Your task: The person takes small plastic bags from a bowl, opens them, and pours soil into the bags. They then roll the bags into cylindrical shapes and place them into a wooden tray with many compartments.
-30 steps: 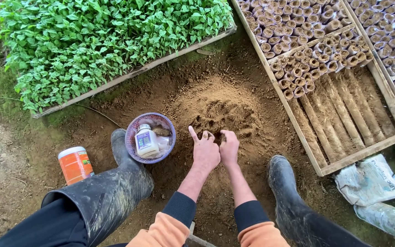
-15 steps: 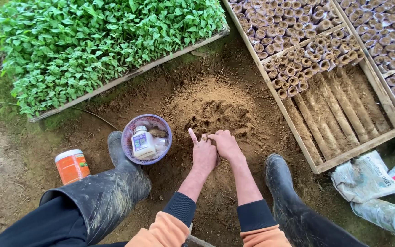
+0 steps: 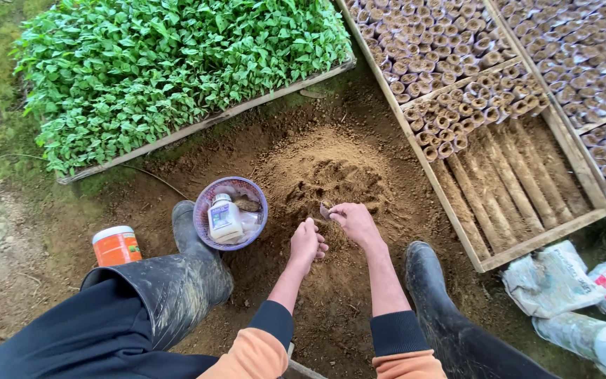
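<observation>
Between our rubber boots point(image 3: 198, 270), our left hand point(image 3: 306, 242) is curled loosely over the soil, holding nothing we can make out. Our right hand point(image 3: 354, 222) pinches a small paper tube point(image 3: 325, 210) at the near edge of the soil mound point(image 3: 334, 175). Beyond lies the seedling tray point(image 3: 177, 63).

Two bare hands low in the middle of the frame

Both forearms reach up from the bottom edge, sleeves pushed back. The left hand point(image 3: 306, 243) is curled into a loose fist, knuckles up — just left of centre. The right hand point(image 3: 354, 220) sits slightly higher beside it, fingers bent inward, fingertips pinched together at its upper left.
</observation>
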